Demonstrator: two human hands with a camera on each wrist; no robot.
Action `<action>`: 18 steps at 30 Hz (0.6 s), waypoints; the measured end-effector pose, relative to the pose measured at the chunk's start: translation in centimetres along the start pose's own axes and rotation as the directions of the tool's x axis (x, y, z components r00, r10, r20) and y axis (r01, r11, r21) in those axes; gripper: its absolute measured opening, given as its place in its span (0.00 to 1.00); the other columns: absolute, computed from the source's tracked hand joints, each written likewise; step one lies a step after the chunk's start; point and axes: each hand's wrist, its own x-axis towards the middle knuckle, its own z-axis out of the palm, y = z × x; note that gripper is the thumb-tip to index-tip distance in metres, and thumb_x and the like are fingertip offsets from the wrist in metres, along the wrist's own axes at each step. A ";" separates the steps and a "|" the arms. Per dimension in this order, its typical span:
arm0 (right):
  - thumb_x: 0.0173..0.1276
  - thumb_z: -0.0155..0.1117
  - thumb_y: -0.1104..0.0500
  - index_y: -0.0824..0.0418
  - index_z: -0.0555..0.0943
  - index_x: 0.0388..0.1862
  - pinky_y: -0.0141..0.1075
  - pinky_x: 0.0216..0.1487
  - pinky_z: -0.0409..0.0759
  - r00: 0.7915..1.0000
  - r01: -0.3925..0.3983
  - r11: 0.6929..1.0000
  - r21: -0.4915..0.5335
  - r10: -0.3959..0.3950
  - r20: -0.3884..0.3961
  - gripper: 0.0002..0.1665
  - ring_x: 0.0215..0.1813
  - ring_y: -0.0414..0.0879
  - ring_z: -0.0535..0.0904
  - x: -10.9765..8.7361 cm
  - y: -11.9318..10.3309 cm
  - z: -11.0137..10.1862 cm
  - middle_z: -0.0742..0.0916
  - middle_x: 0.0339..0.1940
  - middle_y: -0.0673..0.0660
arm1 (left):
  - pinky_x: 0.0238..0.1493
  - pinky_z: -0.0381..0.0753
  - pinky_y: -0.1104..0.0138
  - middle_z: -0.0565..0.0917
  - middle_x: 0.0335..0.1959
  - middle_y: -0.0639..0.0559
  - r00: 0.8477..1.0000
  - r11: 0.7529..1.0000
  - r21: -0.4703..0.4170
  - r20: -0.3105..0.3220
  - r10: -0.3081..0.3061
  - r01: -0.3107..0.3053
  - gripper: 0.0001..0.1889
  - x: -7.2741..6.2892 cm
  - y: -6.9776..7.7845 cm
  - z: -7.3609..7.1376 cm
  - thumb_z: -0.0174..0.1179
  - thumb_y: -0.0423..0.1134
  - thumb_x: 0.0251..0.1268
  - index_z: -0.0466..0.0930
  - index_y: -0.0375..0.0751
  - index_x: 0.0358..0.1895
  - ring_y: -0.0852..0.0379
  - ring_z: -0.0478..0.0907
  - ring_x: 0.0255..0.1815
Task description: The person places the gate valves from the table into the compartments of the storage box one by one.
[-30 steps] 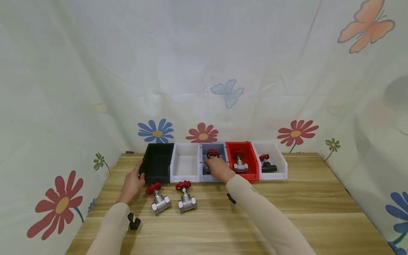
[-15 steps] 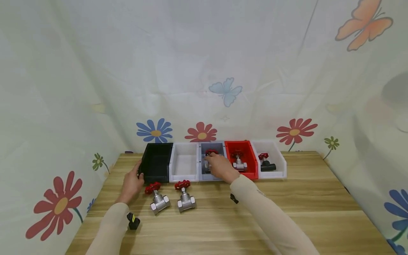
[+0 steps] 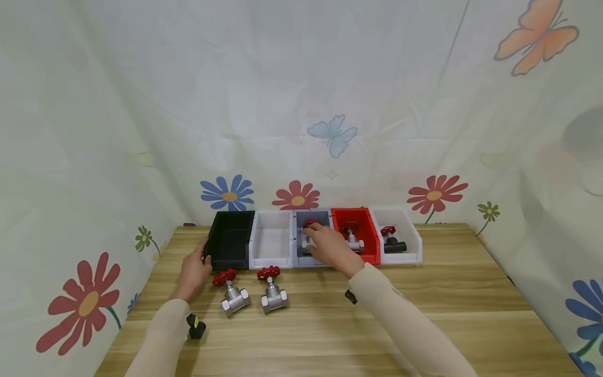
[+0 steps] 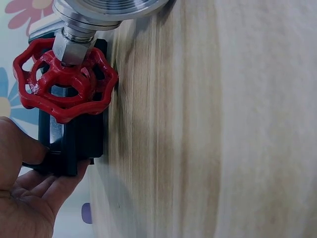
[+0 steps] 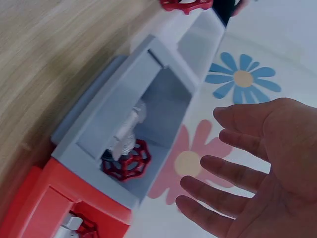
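In the head view my left hand (image 3: 192, 271) is at the left side of the black bin (image 3: 230, 262). Its thumb and fingers pinch that bin's wall in the left wrist view. Above the grey bin (image 5: 166, 101) is my right hand (image 5: 270, 163), its fingers spread and nothing held. A metal valve with a red handwheel (image 5: 130, 161) lies inside the grey bin. Two more metal valves, a left one (image 3: 235, 299) and a right one (image 3: 274, 298), lie on the table before the black and white bins. The left one's red handwheel (image 4: 64, 94) shows close up.
A white bin (image 3: 271, 263) stands between the black and grey bins. Further right, the red bin (image 3: 372, 259) holds a metal valve, and another white bin (image 3: 414, 257) holds a dark valve (image 3: 394, 245) with a red handwheel. A patterned curtain hangs behind the row.
My right hand has let go of the valve in the grey bin and drawn slightly right, uncovering more of it. The left hand stays on the black bin.
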 end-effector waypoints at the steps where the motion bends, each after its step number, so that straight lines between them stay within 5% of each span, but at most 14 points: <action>1: 0.67 0.67 0.52 0.51 0.76 0.67 0.46 0.62 0.78 1.000 0.003 1.000 0.002 -0.003 -0.007 0.29 0.62 0.50 0.79 -0.1 -0.1 -0.1 0.80 0.66 0.54 | 0.53 0.75 0.41 0.76 0.57 0.20 1.000 1.000 0.002 -0.001 0.000 0.000 0.32 0.0 0.0 0.0 0.51 0.27 0.67 0.57 0.34 0.75 0.35 0.78 0.45; 18: 0.65 0.68 0.49 0.50 0.77 0.65 0.48 0.63 0.77 0.989 0.099 0.995 -0.030 -0.101 -0.110 0.29 0.64 0.52 0.77 -2.7 -2.0 -1.5 0.80 0.66 0.55 | 0.56 0.74 0.40 0.75 0.58 0.21 1.000 1.000 0.003 -0.009 0.006 -0.006 0.32 0.0 0.0 0.0 0.52 0.28 0.67 0.58 0.34 0.74 0.31 0.79 0.50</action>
